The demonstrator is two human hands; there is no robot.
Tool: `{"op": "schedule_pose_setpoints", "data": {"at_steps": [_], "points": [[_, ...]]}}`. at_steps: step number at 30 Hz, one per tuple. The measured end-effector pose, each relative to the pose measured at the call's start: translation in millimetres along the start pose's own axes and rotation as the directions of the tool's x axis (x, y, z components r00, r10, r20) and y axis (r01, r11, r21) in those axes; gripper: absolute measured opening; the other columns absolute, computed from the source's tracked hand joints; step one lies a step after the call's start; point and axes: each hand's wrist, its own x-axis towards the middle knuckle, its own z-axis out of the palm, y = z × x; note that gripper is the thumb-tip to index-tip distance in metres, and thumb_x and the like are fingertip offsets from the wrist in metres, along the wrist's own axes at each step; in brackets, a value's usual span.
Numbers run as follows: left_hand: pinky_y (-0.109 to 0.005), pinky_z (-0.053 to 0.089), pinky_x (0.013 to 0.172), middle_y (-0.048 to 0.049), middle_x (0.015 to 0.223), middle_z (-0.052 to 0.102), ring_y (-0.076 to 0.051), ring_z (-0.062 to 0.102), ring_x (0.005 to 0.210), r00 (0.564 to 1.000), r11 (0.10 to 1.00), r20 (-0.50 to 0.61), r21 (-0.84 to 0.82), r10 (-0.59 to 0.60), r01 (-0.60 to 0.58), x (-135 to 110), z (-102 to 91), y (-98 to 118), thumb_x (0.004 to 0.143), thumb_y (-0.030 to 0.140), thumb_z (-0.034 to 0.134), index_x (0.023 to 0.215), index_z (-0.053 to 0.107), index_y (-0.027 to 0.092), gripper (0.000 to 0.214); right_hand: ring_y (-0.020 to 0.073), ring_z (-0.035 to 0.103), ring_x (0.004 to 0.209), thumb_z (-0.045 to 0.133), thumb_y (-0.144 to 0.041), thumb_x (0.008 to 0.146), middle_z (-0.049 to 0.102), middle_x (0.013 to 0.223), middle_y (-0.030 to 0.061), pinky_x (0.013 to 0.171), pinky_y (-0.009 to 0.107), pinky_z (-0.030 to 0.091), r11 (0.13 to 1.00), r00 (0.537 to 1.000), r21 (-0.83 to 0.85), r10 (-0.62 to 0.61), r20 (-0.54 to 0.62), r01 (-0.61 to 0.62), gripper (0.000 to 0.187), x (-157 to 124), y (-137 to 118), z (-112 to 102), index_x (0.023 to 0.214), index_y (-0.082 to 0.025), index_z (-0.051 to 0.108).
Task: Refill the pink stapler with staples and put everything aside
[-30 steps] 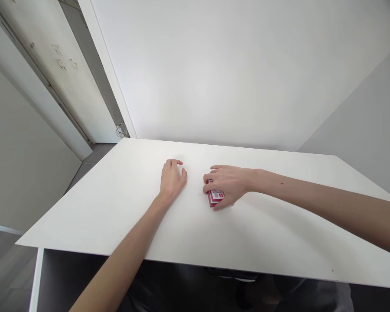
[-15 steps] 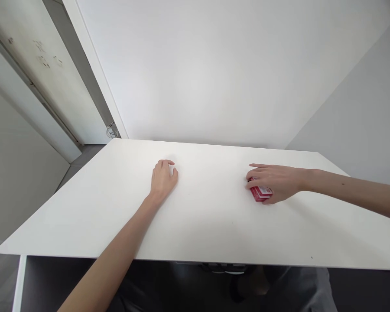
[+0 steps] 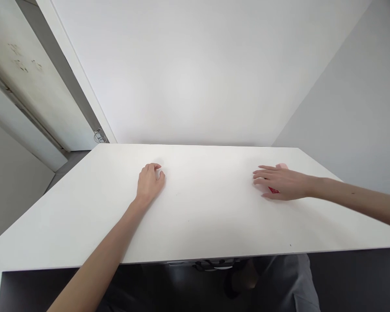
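Note:
My left hand (image 3: 148, 183) rests on the white table (image 3: 195, 203), left of the middle. Its fingers curl loosely and the thumb stands apart from them, with nothing in the gap. On the right, my right hand (image 3: 284, 184) is palm down with its fingers stretched out, thumb apart. A red box (image 3: 274, 190) with white print shows in the gap between its thumb and fingers; the palm hides most of it. Just behind the knuckles a pale pink piece (image 3: 281, 166) sticks out; whether it belongs to the box I cannot tell.
A white wall (image 3: 188, 73) rises behind the table's far edge, and a grey wall (image 3: 351, 99) stands at the right. At far left are a worn door panel (image 3: 42, 82) and a coiled cable (image 3: 99, 136). My legs (image 3: 279, 281) are under the front edge.
My right hand has opened from around the red box, its fingers now straighter, and covers most of it. The pale pink piece has come into sight. The camera view has shifted slightly; my left hand stays put.

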Motion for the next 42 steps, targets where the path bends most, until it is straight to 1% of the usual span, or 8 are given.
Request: {"op": "schedule_pose_setpoints", "data": {"at_steps": [2,4,7,10,17,22,29,42], "points": [[-0.052,0.047,0.108,-0.0146,0.126,0.066,-0.034,0.06,0.121,1.0,1.0,0.01,0.007,0.0,0.0,-0.4,-0.5,0.1,0.091,0.03,0.051,0.113,0.058,0.02,0.026,0.0376,0.048,0.147,0.041,-0.057,0.105,0.056,0.154,0.0139,0.118,0.061,0.039,0.994,0.992,0.094,-0.068,0.105,0.058,0.053,7.2,-26.4,7.1,0.143,-0.026,0.061],[-0.052,0.047,0.107,-0.0142,0.125,0.066,-0.034,0.059,0.12,1.0,1.0,0.02,0.015,0.009,-0.01,-1.7,-0.9,0.5,0.09,0.031,0.052,0.113,0.059,0.02,0.026,0.0336,0.033,0.157,0.035,-0.061,0.106,0.038,0.169,0.0089,0.127,0.055,0.033,0.979,0.99,0.199,-0.06,0.127,0.034,0.063,18.1,-55.6,17.5,0.16,-0.028,0.042],[-0.052,0.046,0.107,-0.0135,0.124,0.066,-0.035,0.058,0.121,0.998,0.998,0.045,0.038,0.053,-0.055,-4.6,-1.6,2.1,0.089,0.032,0.052,0.111,0.06,0.021,0.025,0.0307,0.015,0.163,0.029,-0.063,0.107,0.019,0.176,0.0065,0.133,0.053,0.023,0.939,0.998,0.345,-0.002,0.067,-0.022,0.07,39.9,-90.4,34.6,0.168,-0.029,0.024],[-0.052,0.045,0.108,-0.0132,0.124,0.066,-0.036,0.056,0.123,0.992,0.993,0.08,0.07,0.094,-0.1,-6.5,-2.4,3.7,0.09,0.034,0.051,0.111,0.059,0.021,0.026,0.026,0.008,0.164,0.022,-0.063,0.108,0.011,0.177,0.0021,0.135,0.053,0.013,0.899,0.995,0.427,0.096,0.014,-0.092,0.07,66.2,-103.3,47.6,0.169,-0.031,0.015],[-0.053,0.039,0.115,-0.0116,0.132,0.065,-0.034,0.053,0.131,0.984,0.982,0.103,0.108,0.142,-0.153,-4.4,-0.2,1.9,0.093,0.038,0.048,0.116,0.057,0.021,0.03,0.0237,0.016,0.163,0.02,-0.063,0.107,0.02,0.175,0.0039,0.135,0.047,0.012,0.858,0.954,0.458,0.292,-0.063,-0.232,0.072,110.0,-80.0,61.4,0.166,-0.023,0.03],[-0.053,0.039,0.115,-0.0114,0.135,0.065,-0.035,0.052,0.132,0.986,0.98,0.105,0.131,0.133,-0.146,-2.0,2.4,-0.1,0.093,0.038,0.046,0.116,0.057,0.022,0.03,0.0227,0.024,0.161,0.027,-0.059,0.108,0.031,0.172,0.0029,0.134,0.047,0.02,0.851,0.95,0.483,0.292,-0.108,-0.206,0.065,96.6,-54.0,67.5,0.162,-0.024,0.04],[-0.054,0.037,0.115,-0.0104,0.137,0.063,-0.034,0.052,0.133,0.984,0.973,0.104,0.164,0.144,-0.16,-1.5,3.7,-0.5,0.095,0.039,0.045,0.115,0.058,0.022,0.03,0.03,0.03,0.159,0.035,-0.059,0.106,0.034,0.171,0.0058,0.128,0.055,0.032,0.745,0.845,0.545,0.522,-0.117,-0.385,0.064,80.8,-32.9,76.2,0.161,-0.026,0.04],[-0.055,0.038,0.115,-0.0109,0.138,0.063,-0.035,0.051,0.133,0.985,0.976,0.119,0.161,0.127,-0.146,-1.8,2.7,2.9,0.094,0.038,0.046,0.114,0.058,0.022,0.029,0.0322,0.043,0.152,0.043,-0.057,0.104,0.045,0.166,0.0077,0.125,0.053,0.037,0.679,0.795,0.608,0.594,-0.125,-0.412,0.062,68.9,-12.5,79.2,0.158,-0.025,0.044]]}}
